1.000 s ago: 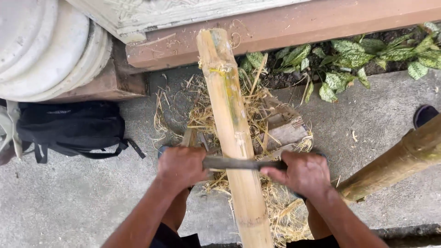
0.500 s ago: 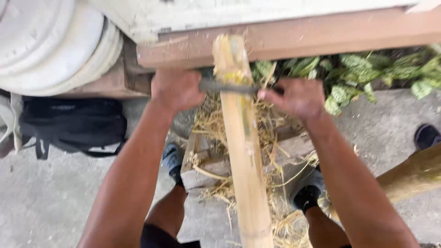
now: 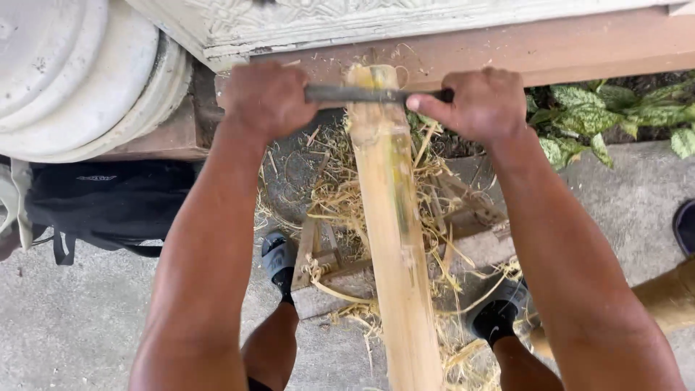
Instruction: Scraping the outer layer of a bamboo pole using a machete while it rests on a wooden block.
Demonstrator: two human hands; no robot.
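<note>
Pole: A long pale bamboo pole [image 3: 391,217] leaned up from between the person's legs to a brown beam [image 3: 550,51] at the top.
Blade: A dark flat blade [image 3: 362,94] lay across the pole, right near its top end.
Left hand: The left hand [image 3: 264,98] was left of the pole, closed tight round that end of the blade.
Right hand: The right hand [image 3: 478,105] was right of the pole, closed tight round the other end, thumb along the blade.
Arms: Both arms reached out far and straight.
Shavings: Lots of dry yellow shavings [image 3: 340,203] lay under the pole, over a small wood frame [image 3: 326,268].
Feet: One shoe [image 3: 279,257] stood left of the pole, the other shoe [image 3: 499,315] right of it.
Other things: A black bag [image 3: 108,206] sat far left of the pole; green leaves [image 3: 608,116] grew to its right.
How far: The pole's face looked mostly scraped pale, with thin green streaks left, so the scraping seemed well along. The pole's far side could not be seen.
</note>
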